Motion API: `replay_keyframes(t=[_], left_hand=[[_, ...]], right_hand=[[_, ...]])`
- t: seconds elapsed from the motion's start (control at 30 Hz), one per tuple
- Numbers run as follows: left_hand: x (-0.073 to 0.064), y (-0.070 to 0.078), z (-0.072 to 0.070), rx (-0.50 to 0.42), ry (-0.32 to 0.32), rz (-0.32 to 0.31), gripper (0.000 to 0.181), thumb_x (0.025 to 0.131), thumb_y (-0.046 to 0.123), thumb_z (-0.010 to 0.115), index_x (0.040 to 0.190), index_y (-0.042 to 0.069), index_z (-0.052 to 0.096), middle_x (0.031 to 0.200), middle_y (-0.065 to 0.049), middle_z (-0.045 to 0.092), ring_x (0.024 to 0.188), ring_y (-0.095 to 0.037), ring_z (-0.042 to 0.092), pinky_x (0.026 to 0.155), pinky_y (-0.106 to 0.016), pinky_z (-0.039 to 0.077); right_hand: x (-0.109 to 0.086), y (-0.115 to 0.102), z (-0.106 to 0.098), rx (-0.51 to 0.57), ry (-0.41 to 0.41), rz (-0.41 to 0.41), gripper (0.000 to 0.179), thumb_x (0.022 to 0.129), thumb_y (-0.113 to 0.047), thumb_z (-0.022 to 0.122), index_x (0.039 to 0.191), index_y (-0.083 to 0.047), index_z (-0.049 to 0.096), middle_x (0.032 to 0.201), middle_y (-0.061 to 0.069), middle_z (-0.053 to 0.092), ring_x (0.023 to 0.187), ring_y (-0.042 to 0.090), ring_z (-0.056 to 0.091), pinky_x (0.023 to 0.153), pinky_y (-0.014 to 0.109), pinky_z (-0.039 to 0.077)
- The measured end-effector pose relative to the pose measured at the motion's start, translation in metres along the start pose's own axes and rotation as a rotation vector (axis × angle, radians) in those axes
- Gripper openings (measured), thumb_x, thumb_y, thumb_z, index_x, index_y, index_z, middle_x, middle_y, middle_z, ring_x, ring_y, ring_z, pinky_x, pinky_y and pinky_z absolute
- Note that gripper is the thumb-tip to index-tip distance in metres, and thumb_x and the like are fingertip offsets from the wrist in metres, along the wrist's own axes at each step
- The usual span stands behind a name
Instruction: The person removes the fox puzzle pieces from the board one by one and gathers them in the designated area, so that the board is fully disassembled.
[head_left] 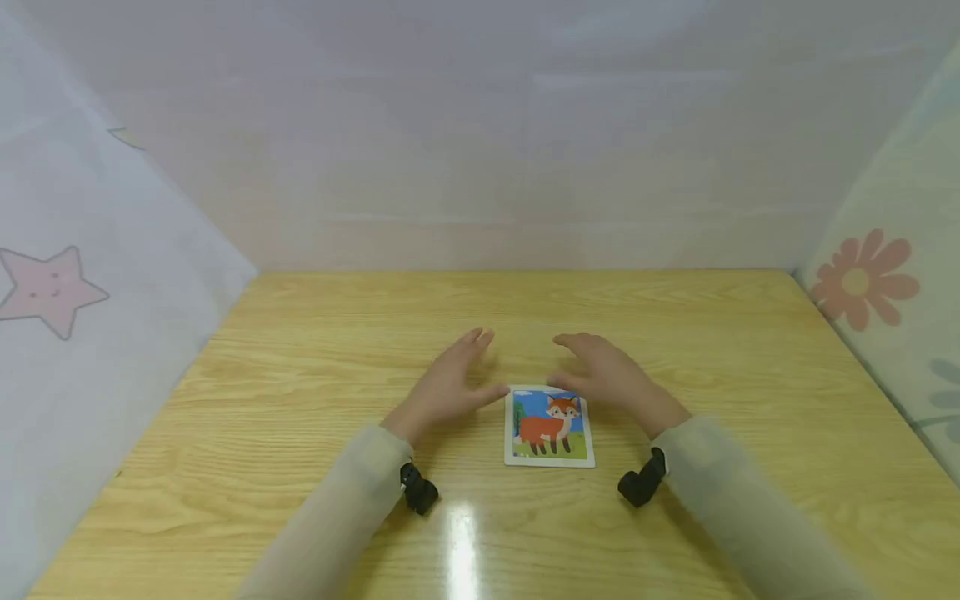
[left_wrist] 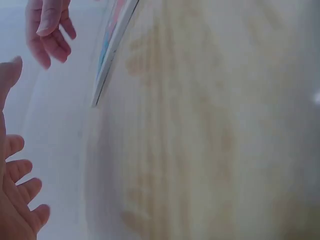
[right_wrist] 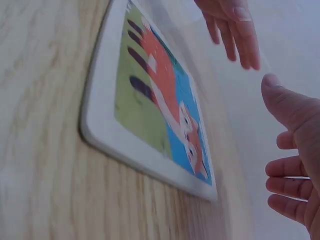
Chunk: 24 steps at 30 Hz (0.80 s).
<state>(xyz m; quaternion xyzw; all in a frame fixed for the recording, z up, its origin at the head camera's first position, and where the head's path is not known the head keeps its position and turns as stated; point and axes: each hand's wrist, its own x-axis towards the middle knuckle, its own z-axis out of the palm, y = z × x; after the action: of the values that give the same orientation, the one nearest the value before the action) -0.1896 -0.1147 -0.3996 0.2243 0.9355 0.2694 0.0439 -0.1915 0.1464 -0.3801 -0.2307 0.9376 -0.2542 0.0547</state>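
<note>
A square fox picture board (head_left: 546, 427) with a white border lies flat on the wooden table, its orange fox on a blue and green ground. My left hand (head_left: 450, 382) is held in the air to the left of the board, fingers spread and thumb toward its upper left corner. On the other side my right hand (head_left: 602, 372) overlaps the board's upper right corner in the head view, thumb and fingers apart. Nothing is between the fingers of either hand. In the right wrist view the board (right_wrist: 150, 95) shows close up, with the right hand (right_wrist: 300, 150) beyond it.
The wooden table (head_left: 300, 350) reaches back to a pale cloth (head_left: 525, 167). Cloth also hangs at both sides, with a pink star (head_left: 52, 292) on the left and a red flower (head_left: 862, 282) on the right. Each wrist carries a small black camera (head_left: 417, 487).
</note>
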Motion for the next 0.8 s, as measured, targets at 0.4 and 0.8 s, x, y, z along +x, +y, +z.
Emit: replay_keyframes(t=[0.4, 0.8], left_hand=[[-0.015, 0.008, 0.008, -0.172, -0.164, 0.048, 0.095, 0.071, 0.051, 0.075, 0.146, 0.013, 0.031, 0.150, -0.007, 0.029, 0.138, -0.027, 0.025, 0.111, -0.046, 0.023], [-0.024, 0.016, 0.017, -0.177, -0.223, 0.056, 0.101, 0.069, 0.048, 0.078, 0.146, 0.008, 0.027, 0.151, -0.011, 0.024, 0.140, -0.027, 0.016, 0.112, -0.046, 0.019]], right_hand=[[0.007, -0.023, 0.017, -0.030, -0.096, -0.124, 0.062, 0.082, -0.040, 0.068, 0.128, -0.003, 0.052, 0.127, 0.013, 0.055, 0.118, 0.029, 0.051, 0.098, 0.045, 0.042], [0.011, -0.032, 0.032, -0.057, -0.128, -0.158, 0.047, 0.079, -0.032, 0.074, 0.114, -0.004, 0.063, 0.109, 0.005, 0.063, 0.095, 0.016, 0.057, 0.086, 0.035, 0.049]])
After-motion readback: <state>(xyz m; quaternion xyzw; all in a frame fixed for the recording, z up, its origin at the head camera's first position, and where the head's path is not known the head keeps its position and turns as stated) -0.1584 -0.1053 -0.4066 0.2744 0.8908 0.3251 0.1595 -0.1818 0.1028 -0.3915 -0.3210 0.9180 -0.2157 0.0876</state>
